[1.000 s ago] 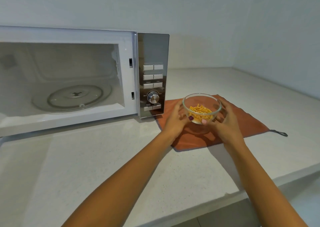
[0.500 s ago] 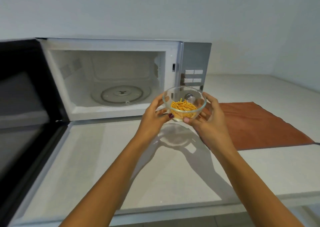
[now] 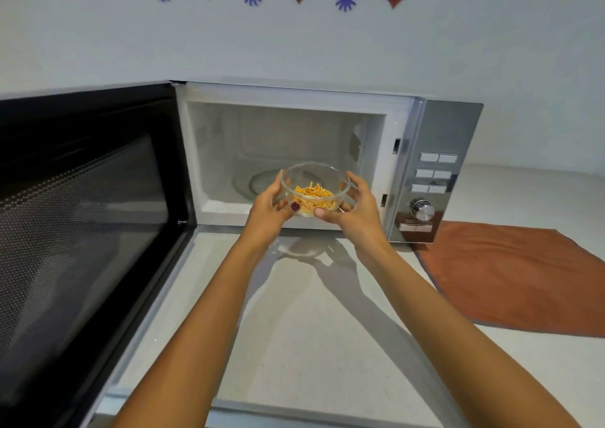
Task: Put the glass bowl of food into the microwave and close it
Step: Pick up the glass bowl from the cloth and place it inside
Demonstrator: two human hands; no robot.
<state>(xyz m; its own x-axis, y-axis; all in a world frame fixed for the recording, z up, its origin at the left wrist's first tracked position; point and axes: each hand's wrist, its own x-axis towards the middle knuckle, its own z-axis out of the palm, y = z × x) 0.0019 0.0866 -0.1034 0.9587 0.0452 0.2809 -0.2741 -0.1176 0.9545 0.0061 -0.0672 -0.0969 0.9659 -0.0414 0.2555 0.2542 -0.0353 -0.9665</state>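
Note:
A clear glass bowl (image 3: 314, 179) with orange strips of food in it is held in the air at the mouth of the open microwave (image 3: 435, 126). My left hand (image 3: 266, 213) grips the bowl's left side and my right hand (image 3: 355, 210) grips its right side. The bowl hangs over the front sill of the white cavity, in front of the glass turntable (image 3: 258, 182), which it partly hides. The microwave door (image 3: 82, 218) is swung wide open to the left.
An orange cloth (image 3: 510, 270) lies on the pale countertop (image 3: 311, 313) to the right of the microwave. The silver control panel (image 3: 432, 172) with buttons and a knob is right of the cavity. The counter's front edge runs along the bottom.
Both hands have lifted the bowl off the orange cloth and carried it left and forward to the microwave opening. The view has turned left and up, showing the door and the wall decorations.

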